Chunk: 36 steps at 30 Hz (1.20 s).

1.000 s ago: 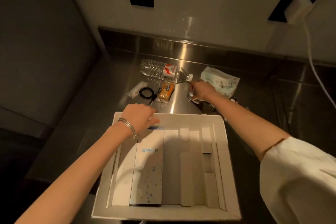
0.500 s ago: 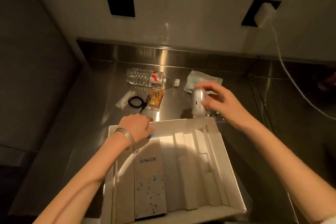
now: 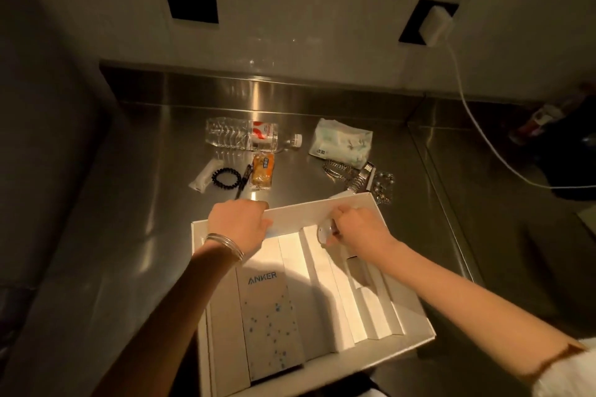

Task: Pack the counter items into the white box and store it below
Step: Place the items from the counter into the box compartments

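Holding the box's [image 3: 325, 212] far wall, the left hand [image 3: 240, 224] grips tight; the right hand [image 3: 361, 229] pinches a small case [image 3: 325, 232] inside the box; the bottle [image 3: 248, 135] lies near the counter's [image 3: 154, 190] back edge.

Open counter [image 3: 161, 171] (left of bottle [image 3: 248, 134])

Both forearms are bare. The left hand [image 3: 240, 225] has a couple of thin silver bangles [image 3: 225, 243] sitting right at the wrist. The right hand [image 3: 361, 229] wears nothing, but there's a loose white sleeve [image 3: 567, 371] bunched up past the elbow, near right corner.
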Tool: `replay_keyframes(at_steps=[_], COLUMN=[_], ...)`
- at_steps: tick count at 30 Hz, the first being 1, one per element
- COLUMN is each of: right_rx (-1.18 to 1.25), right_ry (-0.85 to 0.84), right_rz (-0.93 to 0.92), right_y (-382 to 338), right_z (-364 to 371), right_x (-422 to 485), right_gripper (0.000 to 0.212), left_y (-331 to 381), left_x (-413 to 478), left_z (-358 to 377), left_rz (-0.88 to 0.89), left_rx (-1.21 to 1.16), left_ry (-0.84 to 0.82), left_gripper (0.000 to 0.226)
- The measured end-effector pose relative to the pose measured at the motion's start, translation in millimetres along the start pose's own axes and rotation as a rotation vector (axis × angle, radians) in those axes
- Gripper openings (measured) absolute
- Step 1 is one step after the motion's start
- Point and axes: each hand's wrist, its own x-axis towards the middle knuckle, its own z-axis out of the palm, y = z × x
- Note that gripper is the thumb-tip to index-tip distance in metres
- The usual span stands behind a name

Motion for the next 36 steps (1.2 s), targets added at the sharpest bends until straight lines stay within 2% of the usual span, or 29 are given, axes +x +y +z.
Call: replay_keyframes(at_steps=[6, 9, 13, 20, 27, 29, 31, 32, 36], right_rx=[0.177, 0.384, 0.470, 0.619, 0.572, 0.510, 0.513, 0.546, 0.461], right_ry=[0.085, 0.035, -0.013, 0.119, 0.178, 0.119, 0.004, -0.023, 0.062], right_rz=[0.184, 0.202, 0.164, 0.286, 0.216, 0.179, 0.160, 0.144, 0.149], right_y=[-11, -8, -4, -7, -11, -12, -10, -7, 3], right_z=[11, 23, 27, 25, 38, 40, 38, 36, 37], right_x=[-7, -12, -15, -7, -17, -18, -14, -11, -7], right_gripper=[0.032, 0.036, 0.031, 0.037, 0.035, 0.033, 0.021, 0.021, 0.034], left_y=[-2, -2, -2, -3, -4, -4, -4, -4, -4], left_x=[1, 1, 1, 1, 1, 1, 1, 1, 0], left_z=[1, 2, 3, 4, 5, 4, 4, 4, 3], left_rz=[0.029, 0.033, 0.029, 0.040, 0.048, 0.052, 0.054, 0.054, 0.054], left_rx=[0.031, 0.030, 0.019, 0.015, 0.013, 0.013, 0.019, 0.020, 0.013], left_ry=[0.025, 0.028, 0.045, 0.059, 0.074, 0.076, 0.075, 0.074, 0.061], left_gripper=[0.028, 0.026, 0.025, 0.025, 0.027, 0.028, 0.029, 0.029, 0.030])
